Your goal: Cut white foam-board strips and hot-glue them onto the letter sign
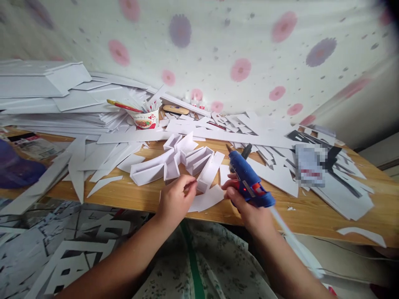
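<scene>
glue gun (249, 176) in right hand (247, 205), bare tabletop (311, 216) — along front edge (311, 233)

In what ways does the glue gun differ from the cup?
The glue gun is mostly blue; the cup is mostly white. The right hand holds the glue gun; the cup stands untouched. A pale stick extends from the glue gun; the cup holds white strips. Both show some red.

Near the back edge of the table (301, 216) stands a printed tub (147, 121) with white strips (152, 103) inside. At the back left corner lies a stack of white boards (28, 88), and nearer to the front a bluish thing (18, 166). Behind the table hangs a flowered curtain (202, 54).
</scene>
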Demonstrator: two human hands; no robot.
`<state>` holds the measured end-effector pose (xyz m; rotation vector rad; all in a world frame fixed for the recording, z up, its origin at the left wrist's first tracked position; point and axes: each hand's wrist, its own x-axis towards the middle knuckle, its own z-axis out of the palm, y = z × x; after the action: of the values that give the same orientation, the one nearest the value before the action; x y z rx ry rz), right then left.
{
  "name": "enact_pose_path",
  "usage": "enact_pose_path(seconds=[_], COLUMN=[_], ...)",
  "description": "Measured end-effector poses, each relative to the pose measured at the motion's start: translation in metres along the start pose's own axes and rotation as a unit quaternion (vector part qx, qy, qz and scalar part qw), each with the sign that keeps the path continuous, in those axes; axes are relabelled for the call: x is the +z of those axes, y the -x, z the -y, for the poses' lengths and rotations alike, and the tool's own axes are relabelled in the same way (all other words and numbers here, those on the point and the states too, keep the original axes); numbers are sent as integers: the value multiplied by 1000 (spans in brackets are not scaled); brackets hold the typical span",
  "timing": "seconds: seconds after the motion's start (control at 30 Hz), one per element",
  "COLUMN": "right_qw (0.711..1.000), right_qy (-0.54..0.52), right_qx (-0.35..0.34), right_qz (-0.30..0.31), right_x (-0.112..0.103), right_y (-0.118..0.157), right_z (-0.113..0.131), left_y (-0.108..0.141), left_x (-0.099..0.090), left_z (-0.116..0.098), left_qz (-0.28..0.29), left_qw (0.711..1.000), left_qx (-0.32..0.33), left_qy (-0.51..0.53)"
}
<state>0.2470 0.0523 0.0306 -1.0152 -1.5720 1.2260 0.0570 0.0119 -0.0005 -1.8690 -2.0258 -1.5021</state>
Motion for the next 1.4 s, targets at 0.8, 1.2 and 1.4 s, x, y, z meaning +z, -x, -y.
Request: enact_pose_path(seconds=[0.8, 1.2, 1.4], right_qw=[942, 911, 895], right_qy=[137, 201, 246], right_qx=[167, 174, 175], right_qz=[255, 316, 329], right_x=[-37, -39, -39], right_y=[-38, -49, -53], right_z=[57, 66, 76], left_y=[-4, -4, -3], left_x=[-1, -1, 2], left_z=[6, 4, 5], left_qz=[68, 64, 64], left_qw=[997, 997, 997], left_qx=[-28, -38, -44], left_qy=[2, 17, 17])
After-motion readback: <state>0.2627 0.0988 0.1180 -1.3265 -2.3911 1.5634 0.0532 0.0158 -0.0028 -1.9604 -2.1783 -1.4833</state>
